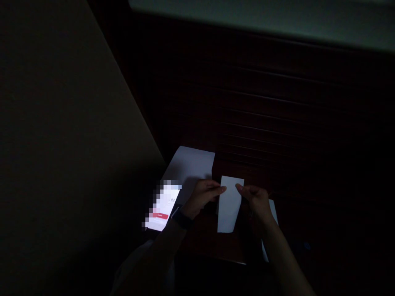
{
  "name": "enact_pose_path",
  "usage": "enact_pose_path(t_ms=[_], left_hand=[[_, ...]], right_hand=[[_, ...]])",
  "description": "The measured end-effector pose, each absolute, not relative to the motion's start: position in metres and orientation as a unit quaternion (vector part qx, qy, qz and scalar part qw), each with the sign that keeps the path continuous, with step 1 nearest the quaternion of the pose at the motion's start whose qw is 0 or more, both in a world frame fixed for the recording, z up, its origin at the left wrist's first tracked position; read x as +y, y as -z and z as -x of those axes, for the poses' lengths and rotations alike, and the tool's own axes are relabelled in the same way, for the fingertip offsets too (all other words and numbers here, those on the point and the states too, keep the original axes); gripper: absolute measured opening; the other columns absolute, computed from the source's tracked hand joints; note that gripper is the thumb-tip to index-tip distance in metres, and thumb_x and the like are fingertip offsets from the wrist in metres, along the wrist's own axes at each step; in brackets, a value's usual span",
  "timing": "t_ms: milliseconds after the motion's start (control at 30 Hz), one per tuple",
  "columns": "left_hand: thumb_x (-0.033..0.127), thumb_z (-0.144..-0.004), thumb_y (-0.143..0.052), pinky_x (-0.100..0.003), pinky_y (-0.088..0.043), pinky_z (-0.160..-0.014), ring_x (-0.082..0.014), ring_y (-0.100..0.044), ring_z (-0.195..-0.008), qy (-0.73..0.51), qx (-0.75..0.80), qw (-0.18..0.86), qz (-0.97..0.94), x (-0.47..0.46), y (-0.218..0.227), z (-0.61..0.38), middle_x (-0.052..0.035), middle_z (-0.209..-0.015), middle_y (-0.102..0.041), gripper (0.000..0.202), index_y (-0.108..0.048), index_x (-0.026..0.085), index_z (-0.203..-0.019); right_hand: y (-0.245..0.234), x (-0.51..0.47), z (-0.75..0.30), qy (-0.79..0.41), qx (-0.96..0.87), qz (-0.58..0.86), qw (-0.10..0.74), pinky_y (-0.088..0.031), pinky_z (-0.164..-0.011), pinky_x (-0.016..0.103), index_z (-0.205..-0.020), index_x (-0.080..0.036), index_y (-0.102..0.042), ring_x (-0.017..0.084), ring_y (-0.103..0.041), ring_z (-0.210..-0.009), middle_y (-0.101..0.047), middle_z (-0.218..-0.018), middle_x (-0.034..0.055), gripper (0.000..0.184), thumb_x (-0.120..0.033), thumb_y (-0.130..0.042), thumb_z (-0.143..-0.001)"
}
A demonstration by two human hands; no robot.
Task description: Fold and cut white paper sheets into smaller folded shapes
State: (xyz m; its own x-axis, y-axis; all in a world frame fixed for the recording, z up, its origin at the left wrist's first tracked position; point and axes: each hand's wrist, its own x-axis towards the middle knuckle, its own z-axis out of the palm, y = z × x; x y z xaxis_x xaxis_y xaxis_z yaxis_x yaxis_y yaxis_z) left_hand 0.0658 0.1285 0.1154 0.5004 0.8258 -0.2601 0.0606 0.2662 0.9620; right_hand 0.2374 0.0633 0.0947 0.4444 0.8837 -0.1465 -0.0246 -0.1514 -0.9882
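The scene is very dark. A narrow folded strip of white paper (230,205) stands lengthwise over a dark wooden surface (216,246). My left hand (202,197) pinches its upper left edge with fingertips closed. My right hand (256,199) pinches the upper right edge the same way. A dark watch sits on my left wrist.
A lit phone (162,207) lies to the left of my left hand. A white sheet (191,164) lies behind the hands, and another white sheet (273,213) shows partly under my right forearm. A pale wall (61,144) fills the left; dark slatted wood is behind.
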Motion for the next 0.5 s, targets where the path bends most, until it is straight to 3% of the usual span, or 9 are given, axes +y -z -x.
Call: enact_pose_path(t_ms=[500], left_hand=[[0.044, -0.069, -0.065, -0.023, -0.042, -0.051, -0.0151, -0.059, -0.059, -0.326, 0.435, 0.633, -0.552, 0.127, -0.1121, -0.0685, -0.0032, -0.065, -0.065, 0.03, -0.066, 0.014, -0.067]], right_hand=[[-0.0965, 0.062, -0.2321, -0.446, -0.348, 0.629, 0.533, -0.04, -0.051, 0.027, -0.063, -0.015, -0.069, 0.018, -0.058, -0.055, -0.066, -0.061, 0.0046, 0.034, -0.049, -0.071, -0.061]])
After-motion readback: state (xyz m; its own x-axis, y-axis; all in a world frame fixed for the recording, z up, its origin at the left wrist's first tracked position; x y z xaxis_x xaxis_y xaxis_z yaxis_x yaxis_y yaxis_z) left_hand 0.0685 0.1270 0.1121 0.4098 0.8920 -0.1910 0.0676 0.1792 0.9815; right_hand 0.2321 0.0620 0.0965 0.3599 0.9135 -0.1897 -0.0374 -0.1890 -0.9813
